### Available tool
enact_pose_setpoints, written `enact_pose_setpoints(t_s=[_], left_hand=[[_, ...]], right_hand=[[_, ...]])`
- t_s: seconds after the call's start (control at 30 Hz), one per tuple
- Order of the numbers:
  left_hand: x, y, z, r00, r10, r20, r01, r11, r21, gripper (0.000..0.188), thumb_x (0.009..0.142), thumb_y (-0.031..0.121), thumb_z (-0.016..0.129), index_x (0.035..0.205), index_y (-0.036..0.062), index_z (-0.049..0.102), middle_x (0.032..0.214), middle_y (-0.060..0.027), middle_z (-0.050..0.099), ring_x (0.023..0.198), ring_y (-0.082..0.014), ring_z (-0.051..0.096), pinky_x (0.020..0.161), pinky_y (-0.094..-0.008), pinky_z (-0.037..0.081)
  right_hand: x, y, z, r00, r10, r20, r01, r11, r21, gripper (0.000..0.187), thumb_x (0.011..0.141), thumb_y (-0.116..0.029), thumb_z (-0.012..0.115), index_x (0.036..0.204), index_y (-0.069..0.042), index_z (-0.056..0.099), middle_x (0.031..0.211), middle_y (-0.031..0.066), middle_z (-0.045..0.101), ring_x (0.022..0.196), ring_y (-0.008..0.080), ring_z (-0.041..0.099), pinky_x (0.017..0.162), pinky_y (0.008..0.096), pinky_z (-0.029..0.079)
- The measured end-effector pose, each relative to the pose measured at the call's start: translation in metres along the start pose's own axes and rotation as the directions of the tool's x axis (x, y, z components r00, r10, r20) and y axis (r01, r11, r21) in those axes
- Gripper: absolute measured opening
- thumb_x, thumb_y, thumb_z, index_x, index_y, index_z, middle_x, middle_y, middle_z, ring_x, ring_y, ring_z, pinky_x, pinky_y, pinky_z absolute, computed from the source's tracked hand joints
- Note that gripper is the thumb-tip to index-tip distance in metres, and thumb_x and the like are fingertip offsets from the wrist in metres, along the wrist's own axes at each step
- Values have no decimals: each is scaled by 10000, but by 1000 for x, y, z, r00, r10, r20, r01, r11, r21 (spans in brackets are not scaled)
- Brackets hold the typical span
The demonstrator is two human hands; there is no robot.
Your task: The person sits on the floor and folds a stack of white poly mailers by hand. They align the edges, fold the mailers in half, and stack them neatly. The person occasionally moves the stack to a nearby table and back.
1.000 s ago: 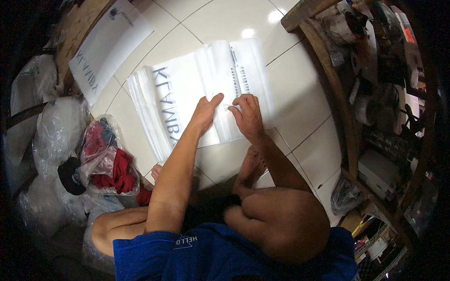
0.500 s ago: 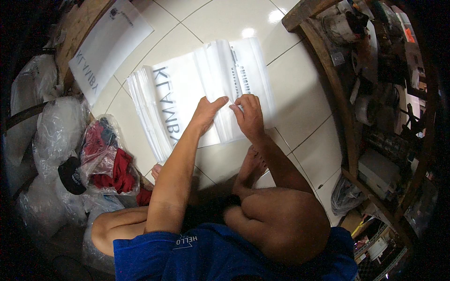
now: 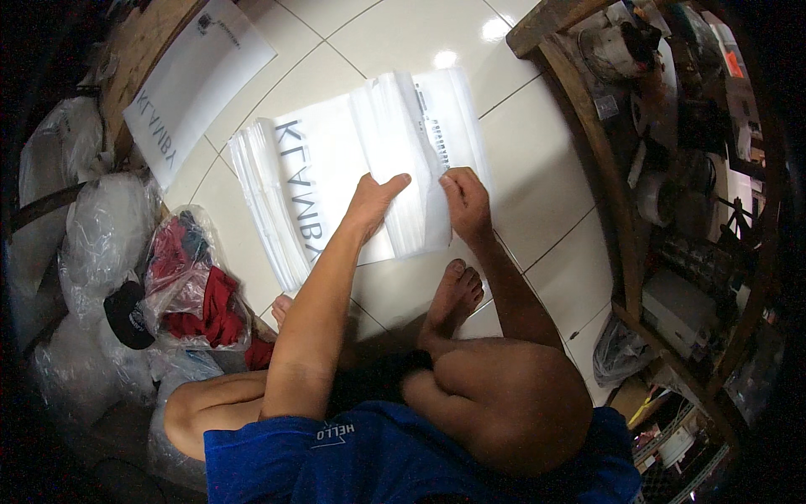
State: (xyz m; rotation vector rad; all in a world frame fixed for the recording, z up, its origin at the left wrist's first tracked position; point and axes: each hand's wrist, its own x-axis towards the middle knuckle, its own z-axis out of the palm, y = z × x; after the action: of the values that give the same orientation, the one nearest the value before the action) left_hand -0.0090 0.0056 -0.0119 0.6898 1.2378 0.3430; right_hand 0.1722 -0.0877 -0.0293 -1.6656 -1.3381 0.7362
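A stack of white plastic bags (image 3: 330,134) with dark lettering lies on the floor in front of me, its edges folded over into thick layered strips. My left hand (image 3: 374,202) grips the folded right-hand strip (image 3: 390,109), thumb stretched across the top; its other fingers are partly hidden. Between the thumb and fingers of my right hand (image 3: 467,204) is pinched the edge of one thin top layer, lifted a little off the strip. Beneath that layer shows the printed right end (image 3: 457,101) of the stack. Another gathered strip (image 3: 269,206) runs along the left side.
A separate printed white sheet (image 3: 201,84) leans at the far left by a wooden board. Clear bags, one holding red cloth (image 3: 210,311), crowd the left, with a black cap-like item (image 3: 128,315). A wooden rack (image 3: 588,126) with machine parts stands right. My bare foot (image 3: 456,294) is near the stack.
My right hand has moved right and slightly toward me, drawing the top layer's edge rightward over the printing. My left hand stays in place on the strip.
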Motion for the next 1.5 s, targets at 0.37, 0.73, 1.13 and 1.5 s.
enact_pose_setpoints(t_s=[0.37, 0.73, 1.13, 1.5], left_hand=[[-9, 15, 6, 1000, -15, 26, 15, 1000, 19, 663, 810, 230, 822, 1185, -222, 515, 1073, -275, 662, 920, -304, 696, 800, -386, 593], [-8, 15, 7, 998, -49, -45, 53, 994, 94, 664, 824, 211, 797, 1190, -242, 480, 1065, -290, 648, 924, -310, 690, 762, -382, 594], [-4, 10, -1, 996, -84, 2, 84, 996, 31, 694, 863, 207, 767, 1219, -241, 374, 1071, -284, 625, 888, -301, 696, 711, -390, 604], [-1, 1, -1, 999, 33, -1, -33, 999, 29, 673, 856, 283, 748, 1096, -287, 482, 938, -299, 646, 804, -273, 688, 587, -325, 561]], right_hand=[[2, 5, 17, 1000, -3, 6, 3, 1000, 14, 174, 967, -135, 549, 974, 16, 635, 956, 200, 644, 898, 382, 616, 834, 452, 494], [-4, -5, -10, 940, 117, -320, -135, 990, -36, 189, 922, -146, 658, 1009, 9, 595, 947, 169, 616, 854, 318, 616, 790, 425, 503], [-1, -14, 28, 998, 12, -61, -17, 997, -74, 149, 841, -112, 709, 902, -19, 610, 931, 171, 601, 927, 374, 560, 840, 464, 438], [-3, -29, 30, 988, 93, -127, -104, 991, -80, 229, 859, -128, 698, 1012, 7, 594, 965, 195, 599, 973, 395, 558, 871, 462, 459]])
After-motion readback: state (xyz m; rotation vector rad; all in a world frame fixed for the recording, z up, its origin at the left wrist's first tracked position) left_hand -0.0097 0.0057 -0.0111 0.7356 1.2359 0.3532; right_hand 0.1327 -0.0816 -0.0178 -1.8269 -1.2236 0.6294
